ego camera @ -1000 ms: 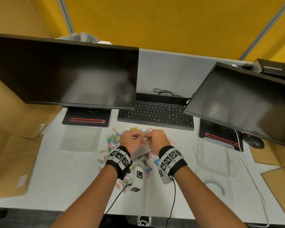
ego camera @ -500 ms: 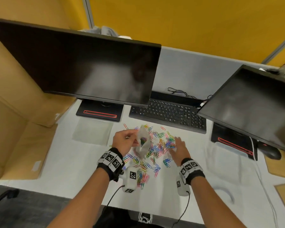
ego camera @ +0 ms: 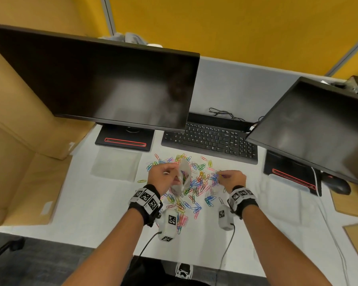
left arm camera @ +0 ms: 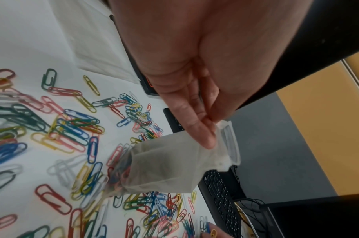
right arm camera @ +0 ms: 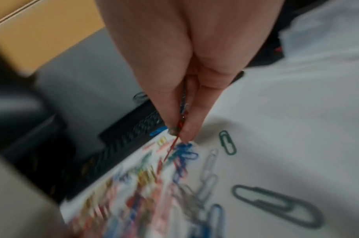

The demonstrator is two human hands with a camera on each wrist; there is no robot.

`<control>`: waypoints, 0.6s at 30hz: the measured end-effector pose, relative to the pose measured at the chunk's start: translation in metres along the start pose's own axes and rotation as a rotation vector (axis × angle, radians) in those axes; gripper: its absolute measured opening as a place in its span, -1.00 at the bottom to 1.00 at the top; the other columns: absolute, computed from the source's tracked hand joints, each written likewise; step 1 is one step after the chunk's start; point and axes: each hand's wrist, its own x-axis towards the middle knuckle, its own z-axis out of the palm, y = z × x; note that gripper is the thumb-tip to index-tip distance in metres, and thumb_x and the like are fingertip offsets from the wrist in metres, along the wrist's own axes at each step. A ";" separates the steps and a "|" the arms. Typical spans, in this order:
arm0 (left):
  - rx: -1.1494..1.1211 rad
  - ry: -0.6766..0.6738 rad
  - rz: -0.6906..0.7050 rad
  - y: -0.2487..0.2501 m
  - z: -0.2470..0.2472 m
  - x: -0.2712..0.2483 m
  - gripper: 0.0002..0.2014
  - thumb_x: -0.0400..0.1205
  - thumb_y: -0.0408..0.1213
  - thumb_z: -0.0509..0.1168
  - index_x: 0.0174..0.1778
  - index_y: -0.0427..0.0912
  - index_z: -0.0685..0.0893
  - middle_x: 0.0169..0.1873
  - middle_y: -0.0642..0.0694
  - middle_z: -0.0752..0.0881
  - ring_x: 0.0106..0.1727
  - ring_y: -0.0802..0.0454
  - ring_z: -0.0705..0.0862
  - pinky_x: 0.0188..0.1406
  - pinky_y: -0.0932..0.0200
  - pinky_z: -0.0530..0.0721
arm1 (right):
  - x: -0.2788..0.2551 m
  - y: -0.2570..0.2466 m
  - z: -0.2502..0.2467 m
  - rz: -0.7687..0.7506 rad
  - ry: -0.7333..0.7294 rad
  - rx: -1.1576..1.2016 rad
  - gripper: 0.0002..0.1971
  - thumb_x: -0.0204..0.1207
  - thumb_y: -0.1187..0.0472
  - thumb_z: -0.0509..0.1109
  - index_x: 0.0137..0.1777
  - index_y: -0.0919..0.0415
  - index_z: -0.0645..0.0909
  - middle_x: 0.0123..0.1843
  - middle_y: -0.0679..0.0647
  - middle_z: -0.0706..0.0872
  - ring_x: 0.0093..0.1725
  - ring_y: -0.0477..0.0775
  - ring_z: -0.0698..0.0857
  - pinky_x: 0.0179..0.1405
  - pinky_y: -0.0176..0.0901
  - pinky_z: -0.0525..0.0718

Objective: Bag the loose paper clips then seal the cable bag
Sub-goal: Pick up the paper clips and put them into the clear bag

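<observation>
Many coloured paper clips (ego camera: 196,188) lie scattered on the white table (ego camera: 91,203) in front of the keyboard. My left hand (ego camera: 175,176) pinches the top edge of a small translucent bag (ego camera: 184,172) and holds it upright above the pile. In the left wrist view the left hand (left arm camera: 212,128) grips the bag (left arm camera: 166,164) by its zip strip, and some clips (left arm camera: 117,177) show through its lower end. To the right, my right hand (ego camera: 220,175) is down on the pile. Close up, the right hand (right arm camera: 179,130) pinches a few clips, a red clip (right arm camera: 171,148) among them.
A black keyboard (ego camera: 211,139) lies just behind the clips, between two monitors (ego camera: 103,83) on stands. A flat empty translucent bag (ego camera: 116,164) lies left of the pile. A mouse (ego camera: 339,185) and a white cable (ego camera: 327,215) are at the right. Cardboard (ego camera: 19,141) borders the left.
My right hand has let go of the bag, moved right to the pile and pinched some clips. My left hand still holds the bag upright.
</observation>
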 end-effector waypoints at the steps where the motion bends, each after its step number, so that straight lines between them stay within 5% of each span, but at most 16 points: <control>1: 0.008 -0.005 -0.002 0.000 0.002 0.000 -0.84 0.62 -0.45 0.40 0.06 -0.22 0.82 -0.09 -0.20 0.81 -0.24 -0.10 0.84 -0.18 -0.11 0.85 | -0.002 0.002 -0.006 0.078 -0.023 0.180 -0.81 0.34 0.34 0.61 -0.04 0.21 0.82 -0.03 0.12 0.83 -0.11 0.03 0.78 -0.12 -0.39 0.72; 4: 0.034 -0.026 -0.011 0.003 0.009 0.002 -0.83 0.63 -0.46 0.38 0.09 -0.23 0.81 -0.07 -0.17 0.81 -0.28 -0.04 0.85 -0.21 -0.03 0.86 | -0.015 -0.003 -0.022 0.216 -0.173 0.896 -0.79 0.17 0.57 0.59 -0.20 0.37 0.80 -0.13 0.36 0.81 -0.18 0.21 0.81 -0.22 -0.25 0.80; 6: 0.056 -0.044 -0.031 0.005 0.015 0.004 -0.82 0.63 -0.48 0.37 0.07 -0.22 0.81 -0.09 -0.16 0.82 -0.33 0.00 0.84 -0.19 -0.03 0.86 | -0.023 -0.018 -0.032 0.211 -0.235 1.076 -0.81 0.32 0.62 0.47 -0.09 0.46 0.75 -0.09 0.39 0.80 -0.06 0.27 0.80 -0.13 -0.21 0.80; 12: 0.074 -0.071 -0.029 0.010 0.029 0.007 -0.83 0.61 -0.43 0.40 -0.02 -0.10 0.84 -0.15 -0.19 0.85 -0.26 -0.20 0.85 -0.06 -0.18 0.84 | -0.050 -0.074 -0.037 0.086 -0.452 1.034 -0.70 0.44 0.55 0.44 0.18 0.54 0.65 0.07 0.35 0.78 0.07 0.21 0.78 0.11 -0.15 0.76; 18: 0.051 -0.086 -0.010 0.016 0.030 0.006 -0.84 0.64 -0.45 0.37 0.06 -0.26 0.82 -0.23 -0.17 0.86 -0.27 -0.19 0.86 -0.12 -0.11 0.85 | -0.054 -0.089 -0.017 -0.017 -0.433 0.586 -0.78 0.37 0.46 0.56 0.01 0.32 0.79 -0.04 0.34 0.82 -0.05 0.22 0.81 0.07 0.02 0.79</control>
